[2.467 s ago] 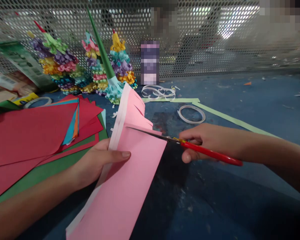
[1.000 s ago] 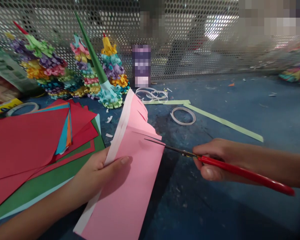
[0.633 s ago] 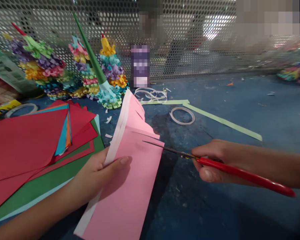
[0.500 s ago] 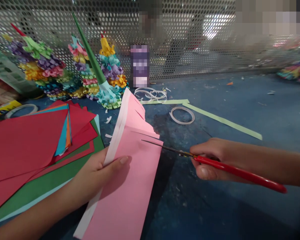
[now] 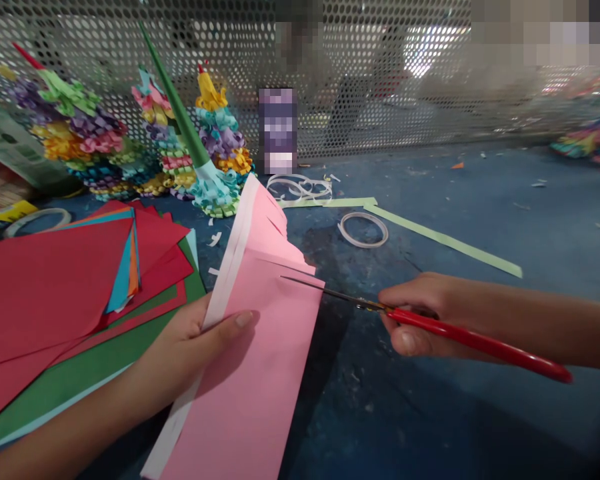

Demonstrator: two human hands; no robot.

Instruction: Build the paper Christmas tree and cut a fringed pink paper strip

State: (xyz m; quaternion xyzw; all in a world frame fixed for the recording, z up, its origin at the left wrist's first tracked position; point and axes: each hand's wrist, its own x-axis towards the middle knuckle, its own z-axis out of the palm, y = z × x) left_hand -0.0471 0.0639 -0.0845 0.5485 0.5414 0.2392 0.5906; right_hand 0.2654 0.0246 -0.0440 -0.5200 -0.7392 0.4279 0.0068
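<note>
Fringe-snipping in progress here: the left hand [image 5: 195,350] pinches a long sheet of pink paper [image 5: 245,393] between thumb and fingers, while the right hand [image 5: 420,317] is closed around red-handled scissors [image 5: 467,341], blades right at the paper's edge by a row of slits. Scuffed blue surface [image 5: 430,413] underneath, red and green paper sheets [image 5: 55,287] just left, curly paper trees [image 5: 87,130] and a perforated metal screen [image 5: 380,73] behind.
</note>
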